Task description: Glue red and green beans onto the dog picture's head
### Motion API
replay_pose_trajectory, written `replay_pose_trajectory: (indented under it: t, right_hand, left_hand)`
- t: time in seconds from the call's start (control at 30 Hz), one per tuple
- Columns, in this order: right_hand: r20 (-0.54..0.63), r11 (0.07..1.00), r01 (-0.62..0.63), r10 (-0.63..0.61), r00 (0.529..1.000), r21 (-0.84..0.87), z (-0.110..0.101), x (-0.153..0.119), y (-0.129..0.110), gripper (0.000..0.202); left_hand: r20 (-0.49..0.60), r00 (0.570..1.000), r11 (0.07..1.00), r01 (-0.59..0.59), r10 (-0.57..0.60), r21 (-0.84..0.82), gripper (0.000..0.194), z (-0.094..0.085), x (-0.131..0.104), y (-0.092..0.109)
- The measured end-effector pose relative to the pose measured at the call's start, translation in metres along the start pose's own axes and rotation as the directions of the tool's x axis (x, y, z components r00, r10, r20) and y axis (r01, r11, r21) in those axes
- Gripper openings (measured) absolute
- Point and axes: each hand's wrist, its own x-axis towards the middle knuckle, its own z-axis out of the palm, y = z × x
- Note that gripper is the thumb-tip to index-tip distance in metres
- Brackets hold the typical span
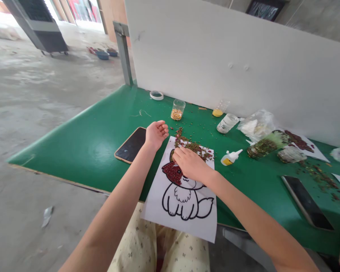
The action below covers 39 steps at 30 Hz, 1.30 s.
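A white sheet with a black-outlined cartoon animal (pixel 184 223) lies at the table's front edge, its lower part overhanging. Dark red grains (pixel 172 174) cover part of the animal's face. My right hand (pixel 190 161) rests over the head, fingertips pinched together near one ear; whatever they grip is hidden. Loose green and dark red grains (pixel 197 147) lie scattered on the sheet's top and the table beyond. Left of the sheet, my left hand (pixel 156 135) hovers beside a phone (pixel 130 146), fingers loosely curled, nothing visible in them. A small white glue bottle (pixel 229 158) lies right of the sheet.
Behind stand a cup of yellow kernels (pixel 177 113) and a tape roll (pixel 156 95). Clear containers (pixel 227 123), a plastic bag (pixel 256 124) and a tipped jar of green grains (pixel 260 149) lie to the right, with another phone (pixel 307 204). A white panel (pixel 215 56) closes the back.
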Motion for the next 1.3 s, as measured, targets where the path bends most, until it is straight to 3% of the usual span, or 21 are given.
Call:
replay_pose_trajectory:
  t: [0.53,1.3]
  right_hand:
    - [0.031,0.998,0.069,-0.069,0.997,-0.003,0.0025,0.0009,0.0021,0.017]
    - [0.010,0.998,0.052,-0.052,0.999,0.031,0.0064,-0.0051,0.0023,0.018]
  left_hand:
    - [-0.008,1.000,0.999,-0.003,0.004,0.040,0.007,0.0021,-0.0016,-0.0003]
    - [-0.012,1.000,0.999,0.003,-0.002,0.032,0.008,0.0026,-0.0015,-0.0001]
